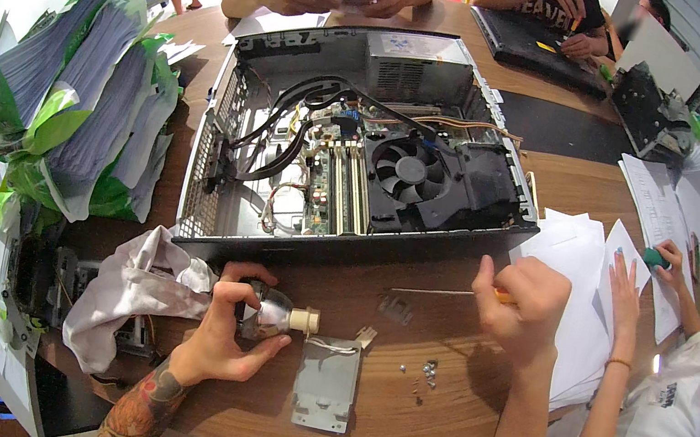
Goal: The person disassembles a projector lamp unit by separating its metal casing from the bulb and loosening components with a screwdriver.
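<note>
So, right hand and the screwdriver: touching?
Touching. Head view shows the right hand closed in a fist around the orange-handled screwdriver, its shaft jutting out leftward.

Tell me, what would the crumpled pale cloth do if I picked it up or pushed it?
The pale cloth would likely flop, since it lies in loose folds. It's probably light, as it looks like thin fabric. Pushed, it might bunch rather than roll, being already crumpled.

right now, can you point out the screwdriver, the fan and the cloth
Screwdriver point(447, 292): head view, on its thin metal shaft.
Fan point(409, 169): head view, on its round hub.
Cloth point(138, 278): head view, on its crumpled middle.
</note>
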`<state>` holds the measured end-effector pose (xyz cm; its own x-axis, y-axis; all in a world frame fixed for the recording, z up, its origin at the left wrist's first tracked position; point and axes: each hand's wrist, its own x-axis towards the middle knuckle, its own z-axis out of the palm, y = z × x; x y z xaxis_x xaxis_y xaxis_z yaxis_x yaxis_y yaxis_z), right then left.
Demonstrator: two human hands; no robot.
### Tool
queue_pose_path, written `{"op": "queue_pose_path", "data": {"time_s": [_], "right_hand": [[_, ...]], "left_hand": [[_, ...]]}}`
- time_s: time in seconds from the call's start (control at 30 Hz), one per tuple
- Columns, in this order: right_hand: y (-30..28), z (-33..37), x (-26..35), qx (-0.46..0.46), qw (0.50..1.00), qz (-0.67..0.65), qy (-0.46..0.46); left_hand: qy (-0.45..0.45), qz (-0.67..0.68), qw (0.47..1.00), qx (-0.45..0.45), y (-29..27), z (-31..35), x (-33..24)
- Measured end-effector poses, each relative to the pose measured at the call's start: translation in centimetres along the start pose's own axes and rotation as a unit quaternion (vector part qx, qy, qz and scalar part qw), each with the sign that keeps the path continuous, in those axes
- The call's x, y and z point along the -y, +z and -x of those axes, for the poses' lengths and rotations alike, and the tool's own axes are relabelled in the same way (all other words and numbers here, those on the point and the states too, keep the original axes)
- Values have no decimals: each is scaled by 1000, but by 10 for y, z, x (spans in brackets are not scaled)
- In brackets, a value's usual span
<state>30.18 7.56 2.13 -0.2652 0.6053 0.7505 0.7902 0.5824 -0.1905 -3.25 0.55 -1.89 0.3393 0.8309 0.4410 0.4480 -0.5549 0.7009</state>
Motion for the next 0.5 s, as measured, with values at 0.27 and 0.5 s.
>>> {"op": "queue_pose_path", "data": {"time_s": [0.27,0.5], "right_hand": [[-19,0,-12,-8,997,64,36],[-15,2,-1,-27,994,80,67]], "left_hand": [[-5,0,1000,9,0,-1,-1],[4,-1,1000,0,-2,-1,-3]]}}
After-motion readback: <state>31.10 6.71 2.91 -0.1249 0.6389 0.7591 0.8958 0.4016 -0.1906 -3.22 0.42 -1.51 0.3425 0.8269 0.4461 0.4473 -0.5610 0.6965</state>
